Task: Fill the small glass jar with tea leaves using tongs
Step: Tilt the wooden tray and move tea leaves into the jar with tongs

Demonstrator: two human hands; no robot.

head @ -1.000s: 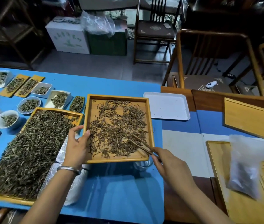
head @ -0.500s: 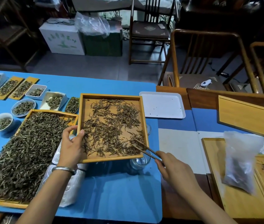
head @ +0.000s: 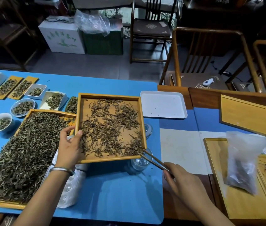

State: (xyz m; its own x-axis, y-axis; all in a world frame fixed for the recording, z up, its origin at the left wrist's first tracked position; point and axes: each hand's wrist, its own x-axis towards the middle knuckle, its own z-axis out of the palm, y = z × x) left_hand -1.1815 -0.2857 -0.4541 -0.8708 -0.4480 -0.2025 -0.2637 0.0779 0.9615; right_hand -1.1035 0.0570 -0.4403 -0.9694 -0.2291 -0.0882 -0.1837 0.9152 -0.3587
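Both hands are working: left hand (head: 69,148) is gripping the wooden tray (head: 111,160), right hand (head: 182,180) pinching tongs (head: 153,160) above the glass jar (head: 139,164)

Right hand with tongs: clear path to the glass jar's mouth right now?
Probably not. The wooden tray held by the left hand overhangs the glass jar, covering most of its mouth; the tongs in the right hand lie across the remainder.
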